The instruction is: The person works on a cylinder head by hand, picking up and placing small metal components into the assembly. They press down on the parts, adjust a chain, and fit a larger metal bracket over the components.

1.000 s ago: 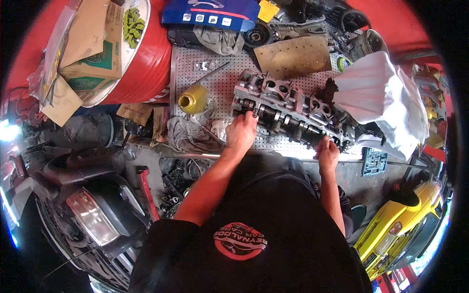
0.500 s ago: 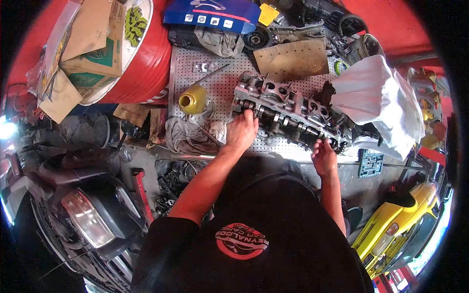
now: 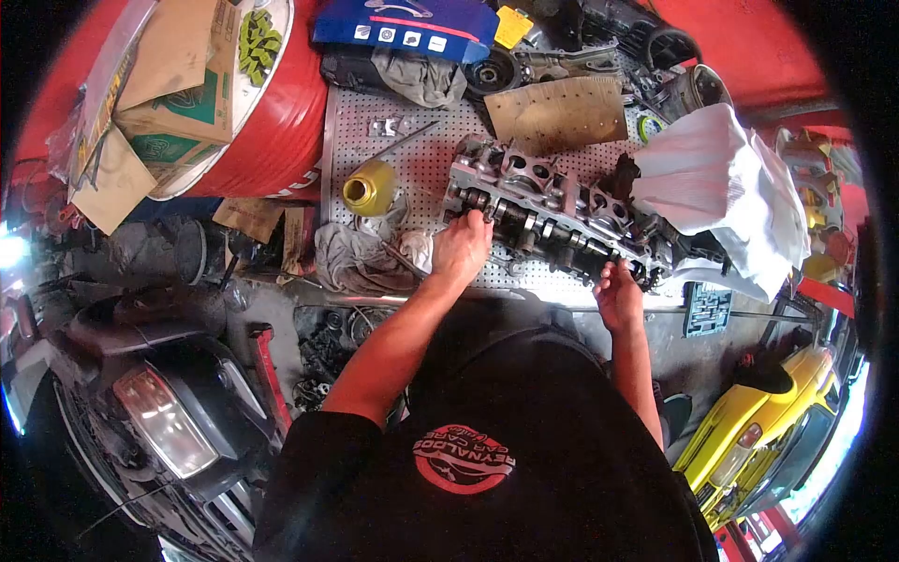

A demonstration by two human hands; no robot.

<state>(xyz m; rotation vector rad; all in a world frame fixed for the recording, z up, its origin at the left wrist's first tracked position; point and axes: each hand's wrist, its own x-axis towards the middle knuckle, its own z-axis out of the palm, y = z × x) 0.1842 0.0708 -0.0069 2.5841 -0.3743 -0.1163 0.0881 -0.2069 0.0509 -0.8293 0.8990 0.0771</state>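
Note:
A metal cylinder head (image 3: pixel 567 195) lies at a slant on the perforated bench top, with a camshaft (image 3: pixel 530 228) running along its near side. My left hand (image 3: pixel 461 251) has its fingers closed around the camshaft near the left end, the fingertips partly hidden among the lobes. Near the other end, my right hand (image 3: pixel 620 298) pinches the camshaft from below with curled fingers. Part of the cylinder head's right end sits behind dark parts and a large white cloth (image 3: pixel 721 173).
Left of the cylinder head stand an open yellow bottle (image 3: pixel 369 188) and grey rags (image 3: pixel 361 258). Behind it lie a brown perforated gasket sheet (image 3: pixel 559 114) and a blue box (image 3: pixel 407 33). A red drum (image 3: pixel 281 131) flanks the bench; a green tray (image 3: pixel 707 310) is at right.
Both hands stay at the same ends of the camshaft, with only slight finger movement. The whole view shifts a little.

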